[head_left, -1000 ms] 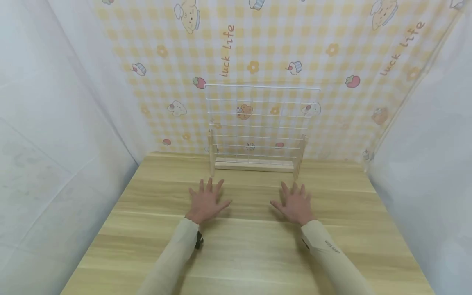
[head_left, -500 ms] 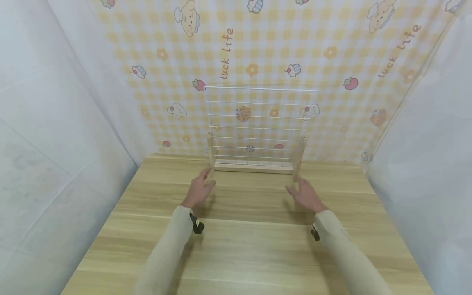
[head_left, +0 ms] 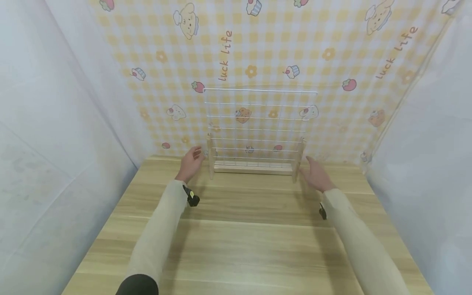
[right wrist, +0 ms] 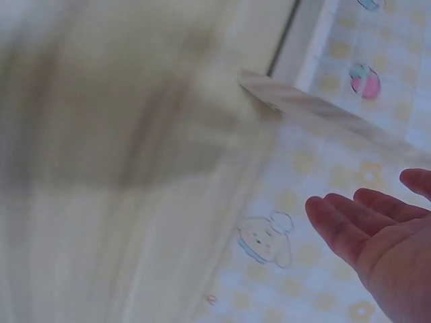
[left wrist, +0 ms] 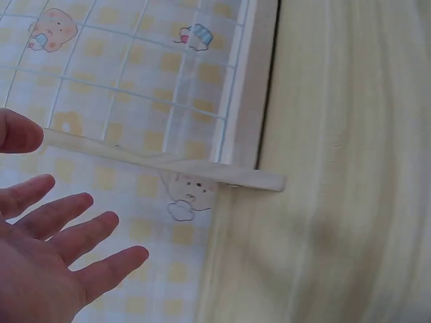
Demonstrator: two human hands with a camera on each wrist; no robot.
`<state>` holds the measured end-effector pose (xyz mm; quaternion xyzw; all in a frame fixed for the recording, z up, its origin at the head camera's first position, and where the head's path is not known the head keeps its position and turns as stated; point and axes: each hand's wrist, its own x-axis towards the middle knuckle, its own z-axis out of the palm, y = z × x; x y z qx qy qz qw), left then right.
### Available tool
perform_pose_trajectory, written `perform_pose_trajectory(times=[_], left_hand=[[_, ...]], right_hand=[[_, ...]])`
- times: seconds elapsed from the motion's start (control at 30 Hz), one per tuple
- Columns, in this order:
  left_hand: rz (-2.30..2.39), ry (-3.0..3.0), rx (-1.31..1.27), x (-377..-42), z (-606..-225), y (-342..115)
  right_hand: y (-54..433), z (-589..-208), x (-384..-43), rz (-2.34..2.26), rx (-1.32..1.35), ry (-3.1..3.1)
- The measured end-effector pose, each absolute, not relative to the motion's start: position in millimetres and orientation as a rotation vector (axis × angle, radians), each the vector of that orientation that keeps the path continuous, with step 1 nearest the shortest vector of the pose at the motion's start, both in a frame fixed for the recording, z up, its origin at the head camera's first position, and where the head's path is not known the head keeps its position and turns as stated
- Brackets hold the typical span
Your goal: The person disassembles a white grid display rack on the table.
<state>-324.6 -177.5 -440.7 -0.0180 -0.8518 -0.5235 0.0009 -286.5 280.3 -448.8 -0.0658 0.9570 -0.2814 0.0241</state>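
A white wire grid rack [head_left: 258, 119] with wooden side posts and a wooden base bar [head_left: 254, 168] stands at the back of the table. My left hand [head_left: 191, 163] is beside its left post [head_left: 211, 157], fingers spread and apart from it. In the left wrist view the palm of the left hand [left wrist: 47, 262] faces the post [left wrist: 168, 162], with nothing in it. On the other side, my right hand [head_left: 316, 175] is close by the right post [head_left: 298, 159]. The right wrist view shows the right hand [right wrist: 384, 235] with extended fingers below the post [right wrist: 316, 108], holding nothing.
Behind the rack hangs a yellow checked cloth [head_left: 254, 53] with cartoon prints. White sheets [head_left: 62, 123] hang at both sides of the wood-grain table [head_left: 239, 246]. A dark rounded object [head_left: 138, 285] overlaps the left sleeve at the bottom edge.
Both hands have lifted from lying flat on the table, moved forward and spread outward to the two sides of the rack. The rack stays in place.
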Motion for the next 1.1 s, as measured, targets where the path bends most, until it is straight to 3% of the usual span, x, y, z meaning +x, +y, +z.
perform_pose_trajectory(times=[0.47, 1.1], left_hand=[[-1.671, -2.735, -0.035, -356.0, -412.0, -156.5], [-1.589, -2.741, -0.061, -365.0, -410.6, -152.0]], right_hand=[[264.4, -386.7, -316.0, -0.896, -0.146, 3.021], [255.8, -395.0, -320.0, -0.938, -0.135, 2.958]])
